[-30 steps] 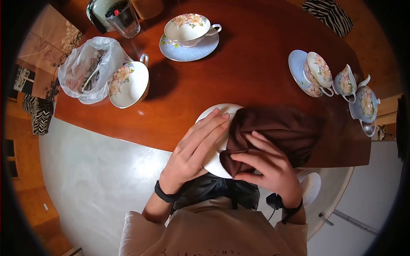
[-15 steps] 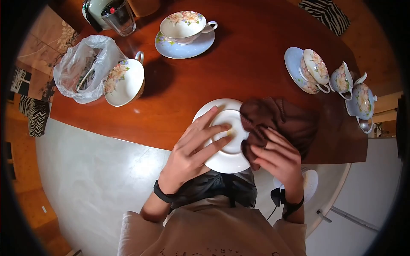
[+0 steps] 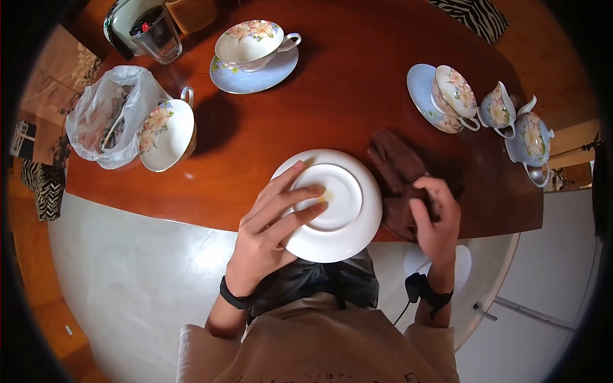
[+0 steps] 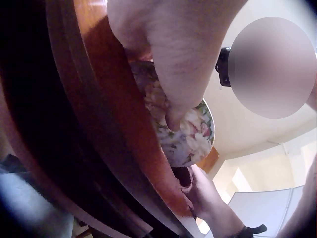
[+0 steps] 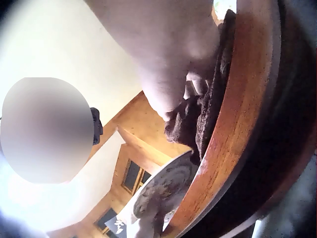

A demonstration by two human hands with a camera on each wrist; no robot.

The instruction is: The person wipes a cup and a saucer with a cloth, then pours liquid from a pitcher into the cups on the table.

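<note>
My left hand [image 3: 263, 231] grips a white saucer [image 3: 345, 203] at the table's front edge. Its underside faces up, with a foot ring and a small yellowish mark in the middle. Several fingers lie across that underside, while the thumb presses the flowered face [image 4: 190, 141], as the left wrist view shows. To the right, my right hand [image 3: 438, 220] pinches a dark brown cloth [image 3: 394, 167] between thumb and curled fingers. The cloth lies bunched on the table beside the saucer's right rim. In the right wrist view the cloth [image 5: 182, 124] hangs below the thumb.
A flowered cup on a blue saucer [image 3: 255, 80] stands at the back. On the left, another flowered cup [image 3: 171, 137] is near a clear plastic bag [image 3: 105, 131]. A cup and saucer [image 3: 421, 89], a creamer [image 3: 497, 108] and a blue teapot [image 3: 529, 142] stand right.
The right hand has drawn the cloth off the saucer to the right, baring the underside. The left hand keeps its hold on the saucer. The head view has shifted slightly.
</note>
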